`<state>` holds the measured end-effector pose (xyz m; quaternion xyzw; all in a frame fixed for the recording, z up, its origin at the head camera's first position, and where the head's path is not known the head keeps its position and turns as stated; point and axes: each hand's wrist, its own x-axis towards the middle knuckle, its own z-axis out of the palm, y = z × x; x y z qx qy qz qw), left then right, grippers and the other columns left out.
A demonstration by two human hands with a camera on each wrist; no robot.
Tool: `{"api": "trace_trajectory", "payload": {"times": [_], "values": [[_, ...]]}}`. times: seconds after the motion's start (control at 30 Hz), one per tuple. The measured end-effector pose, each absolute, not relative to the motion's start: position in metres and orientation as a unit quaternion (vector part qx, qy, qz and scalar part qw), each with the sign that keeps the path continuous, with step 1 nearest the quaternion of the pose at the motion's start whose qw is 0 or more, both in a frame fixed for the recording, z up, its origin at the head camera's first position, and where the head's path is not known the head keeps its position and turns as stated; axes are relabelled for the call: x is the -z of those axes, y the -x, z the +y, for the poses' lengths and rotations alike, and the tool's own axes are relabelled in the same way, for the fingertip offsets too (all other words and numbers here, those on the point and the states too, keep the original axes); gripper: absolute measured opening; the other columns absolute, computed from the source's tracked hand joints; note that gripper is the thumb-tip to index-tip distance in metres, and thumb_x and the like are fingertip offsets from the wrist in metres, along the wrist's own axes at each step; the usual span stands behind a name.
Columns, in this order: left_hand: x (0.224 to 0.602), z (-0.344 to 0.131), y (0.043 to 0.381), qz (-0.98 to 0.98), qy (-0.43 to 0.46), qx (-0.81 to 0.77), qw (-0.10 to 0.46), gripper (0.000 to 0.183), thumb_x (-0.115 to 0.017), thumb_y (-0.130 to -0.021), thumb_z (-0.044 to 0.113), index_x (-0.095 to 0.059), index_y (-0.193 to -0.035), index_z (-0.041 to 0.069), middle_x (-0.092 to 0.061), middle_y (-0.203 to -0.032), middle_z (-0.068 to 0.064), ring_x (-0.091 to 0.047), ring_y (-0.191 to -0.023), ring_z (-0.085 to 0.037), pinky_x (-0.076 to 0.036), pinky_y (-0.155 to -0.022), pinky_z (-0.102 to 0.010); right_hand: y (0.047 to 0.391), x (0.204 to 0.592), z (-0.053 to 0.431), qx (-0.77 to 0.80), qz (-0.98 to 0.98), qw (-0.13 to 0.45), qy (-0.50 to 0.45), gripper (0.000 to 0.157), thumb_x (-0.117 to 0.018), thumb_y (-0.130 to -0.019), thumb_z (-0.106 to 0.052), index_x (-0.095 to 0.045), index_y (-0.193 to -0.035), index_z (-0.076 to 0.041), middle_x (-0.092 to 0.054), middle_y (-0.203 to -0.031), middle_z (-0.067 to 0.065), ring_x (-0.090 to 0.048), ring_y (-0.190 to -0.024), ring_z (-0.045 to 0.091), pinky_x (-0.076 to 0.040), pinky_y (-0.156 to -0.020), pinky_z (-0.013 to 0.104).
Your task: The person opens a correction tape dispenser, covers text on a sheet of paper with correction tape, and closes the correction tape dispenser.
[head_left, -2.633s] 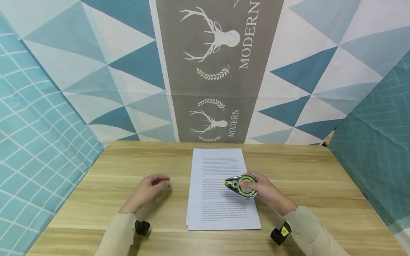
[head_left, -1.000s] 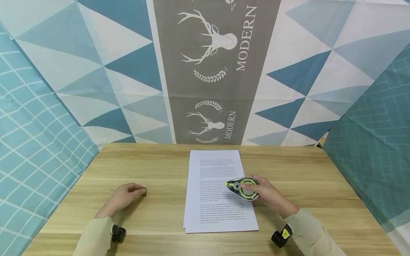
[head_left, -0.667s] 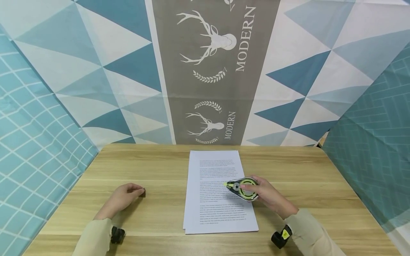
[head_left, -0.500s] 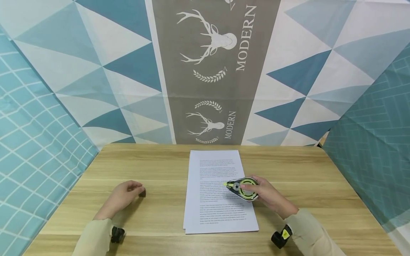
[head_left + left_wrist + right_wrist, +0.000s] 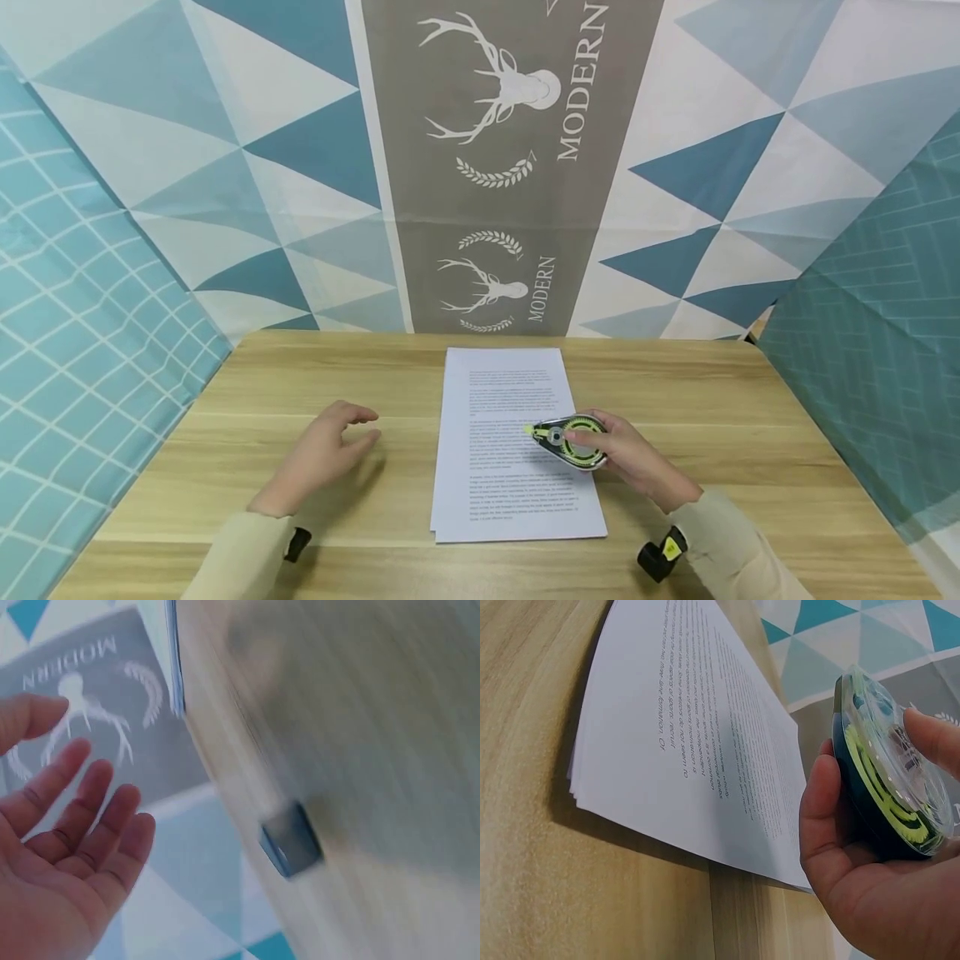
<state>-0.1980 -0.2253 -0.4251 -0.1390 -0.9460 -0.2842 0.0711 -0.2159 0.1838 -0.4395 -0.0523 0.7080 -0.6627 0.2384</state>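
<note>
My right hand (image 5: 626, 450) holds a correction tape dispenser (image 5: 572, 440) with a clear case and a lime-green wheel, its tip pointing left over the paper. In the right wrist view the thumb lies on one face of the dispenser and the fingers curl behind it. To the left of the paper, my left hand (image 5: 322, 454) hovers with fingers spread and nothing between them. A small dark, see-through cap-like piece (image 5: 291, 840) rests on the table in the left wrist view, blurred and apart from that hand. In the head view the left hand hides it.
A stack of printed sheets (image 5: 498, 500) lies mid-table, its edges slightly uneven. The wooden table (image 5: 675, 383) ends at a patterned cloth backdrop (image 5: 495, 192). Tiled-pattern cloths hang at both sides. Each wrist wears a black camera.
My left hand first moved left with the small dark piece, then let go of it. Its fingers have spread, and it has come back right towards the paper. The right hand stays nearly still.
</note>
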Motion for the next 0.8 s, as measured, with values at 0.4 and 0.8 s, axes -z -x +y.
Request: {"api": "trace_trajectory", "payload": {"times": [0.4, 0.8], "values": [[0.428, -0.173, 0.196, -0.914, 0.327, 0.22, 0.094, 0.022, -0.071, -0.08, 0.016, -0.066, -0.099, 0.007, -0.06, -0.097, -0.001, -0.057, -0.093, -0.016, -0.051, -0.083, -0.033, 0.215, 0.439, 0.184, 0.66, 0.71, 0.241, 0.051, 0.045, -0.062, -0.089, -0.02, -0.044, -0.122, 0.005, -0.064, -0.096, -0.002, -0.061, -0.084, 0.011, -0.053, -0.069, 0.027], [0.439, -0.136, 0.184, -0.897, 0.414, 0.157, 0.006, 0.027, -0.068, -0.082, 0.033, -0.066, -0.102, 0.015, -0.057, -0.099, 0.004, -0.052, -0.089, -0.006, -0.047, -0.079, -0.02, 0.214, 0.44, 0.183, 0.652, 0.717, 0.243, 0.045, 0.05, -0.062, -0.089, -0.021, -0.042, -0.124, 0.008, -0.063, -0.099, -0.001, -0.062, -0.086, 0.011, -0.054, -0.073, 0.027]]}}
